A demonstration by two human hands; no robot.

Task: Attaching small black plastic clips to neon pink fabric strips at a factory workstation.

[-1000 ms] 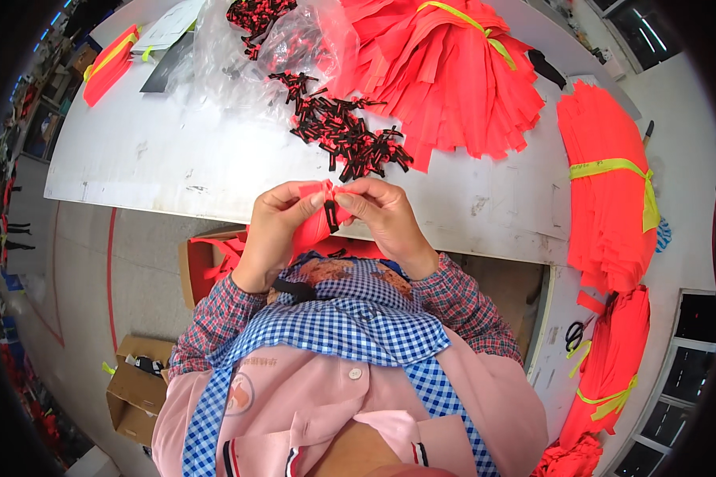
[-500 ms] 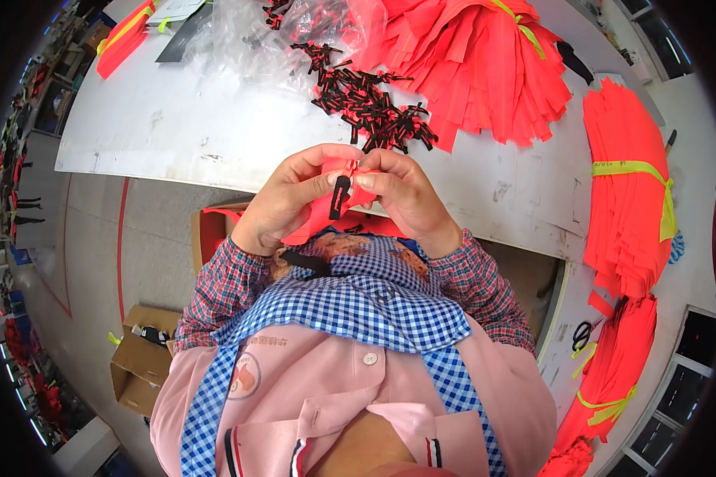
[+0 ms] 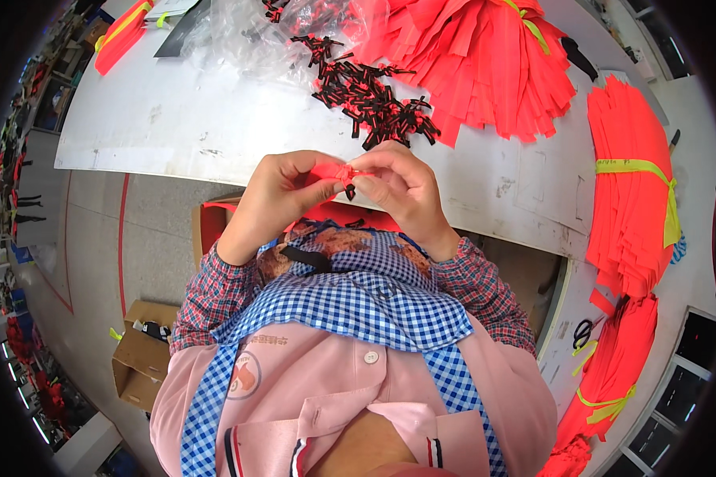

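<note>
Close together at the table's near edge, both hands pinch a red zipper (image 3: 344, 172). My left hand (image 3: 282, 195) grips it between thumb and bent fingers. My right hand (image 3: 410, 191) holds the other side at the same spot, thumb and forefinger pressed together. A small black pull tab (image 3: 350, 192) pokes out below, between the two thumbs; most of it is hidden. More red tape (image 3: 334, 211) hangs under the hands toward my lap. Just beyond my fingers lies a heap of small black-and-red cord pulls (image 3: 378, 103).
A large fan of red zipper tapes (image 3: 485, 71) covers the back right of the white table (image 3: 167, 131). Bundles with yellow-green ties (image 3: 632, 191) line the right side, near black scissors (image 3: 584, 330). Clear plastic bags (image 3: 254, 40) lie behind. Cardboard boxes (image 3: 145, 358) stand lower left.
The black tab, which hung long below the fingers, now shows only as a short tip. My right hand has bent further over the zipper; both hands stay in nearly the same place.
</note>
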